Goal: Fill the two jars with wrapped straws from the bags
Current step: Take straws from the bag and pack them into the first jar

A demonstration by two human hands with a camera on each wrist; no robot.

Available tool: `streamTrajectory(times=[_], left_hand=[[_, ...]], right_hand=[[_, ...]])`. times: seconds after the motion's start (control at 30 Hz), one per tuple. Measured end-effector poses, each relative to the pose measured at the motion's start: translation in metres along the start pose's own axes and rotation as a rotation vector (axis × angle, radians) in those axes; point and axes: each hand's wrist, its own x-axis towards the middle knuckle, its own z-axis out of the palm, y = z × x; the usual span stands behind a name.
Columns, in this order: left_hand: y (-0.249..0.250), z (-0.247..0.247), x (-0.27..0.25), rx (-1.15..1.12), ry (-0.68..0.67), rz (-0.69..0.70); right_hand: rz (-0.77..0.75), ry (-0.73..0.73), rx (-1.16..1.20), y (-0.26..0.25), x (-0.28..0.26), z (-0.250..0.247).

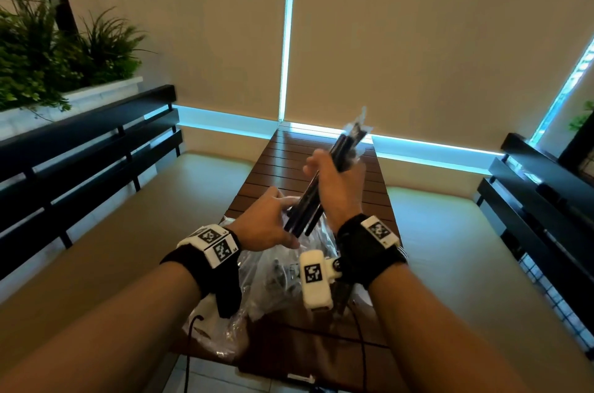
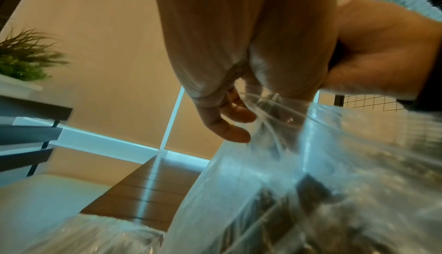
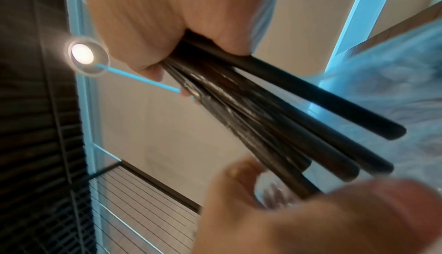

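Note:
My right hand (image 1: pixel 331 174) grips a bundle of black wrapped straws (image 1: pixel 316 191), held tilted above the table with the top ends pointing away. The right wrist view shows the fist (image 3: pixel 167 22) closed round the straws (image 3: pixel 287 118). A clear plastic bag (image 1: pixel 273 270) with more straws lies below my hands. My left hand (image 1: pixel 273 219) sits at the straws' lower ends, over the bag's mouth (image 2: pixel 282 144). Its fingers (image 2: pixel 229 124) are loosely curved, and the bag's rim lies against the thumb side. No jar is in view.
The slatted wooden table (image 1: pixel 289 161) runs away from me, with a cushioned bench (image 1: pixel 96 232) on each side and black slatted backs. A planter (image 1: pixel 48 71) stands at the back left. Black cables (image 1: pixel 363 344) cross the near table edge.

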Motion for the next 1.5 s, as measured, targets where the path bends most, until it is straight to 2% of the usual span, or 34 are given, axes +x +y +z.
streamTrajectory(times=[0.13, 0.2, 0.33, 0.4, 0.6, 0.73, 0.87, 0.93, 1.0, 1.1, 1.17, 1.37, 1.5], left_hand=[[0.001, -0.017, 0.008, 0.047, 0.040, 0.044], [0.003, -0.025, 0.012, 0.119, 0.111, 0.080], [0.001, -0.033, 0.023, 0.182, 0.321, 0.094], [-0.010, -0.031, 0.028, 0.231, 0.337, 0.110], [-0.059, 0.007, 0.025, 0.607, 0.117, 0.258], [-0.063, 0.031, 0.017, 0.607, -0.148, 0.113], [-0.049, 0.027, 0.017, 0.512, -0.292, 0.007], [-0.041, 0.022, 0.018, 0.384, -0.276, -0.024], [-0.036, 0.019, 0.020, 0.274, -0.194, -0.022], [-0.023, 0.023, 0.026, 0.215, -0.061, 0.048], [-0.011, 0.032, 0.031, 0.178, -0.023, 0.083], [0.014, 0.074, 0.048, 0.215, -0.210, 0.071], [0.017, 0.102, 0.060, 0.196, -0.235, 0.053]], right_hand=[[-0.015, 0.169, 0.183, -0.041, 0.013, -0.015], [-0.047, 0.237, 0.220, -0.052, 0.020, -0.023], [-0.070, 0.288, 0.219, -0.059, 0.024, -0.036], [-0.072, 0.314, 0.200, -0.056, 0.026, -0.041], [-0.026, 0.313, 0.020, -0.024, 0.022, -0.046], [0.027, 0.315, -0.002, -0.006, 0.019, -0.047], [0.010, 0.289, -0.026, -0.003, 0.023, -0.048], [0.017, 0.293, -0.043, 0.000, 0.024, -0.054], [0.038, 0.344, -0.041, 0.006, 0.025, -0.063], [0.085, 0.455, -0.008, 0.018, 0.025, -0.079], [0.098, 0.506, 0.030, 0.022, 0.025, -0.087], [0.083, 0.575, 0.140, 0.012, 0.022, -0.106], [0.040, 0.635, 0.212, 0.000, 0.026, -0.124]])
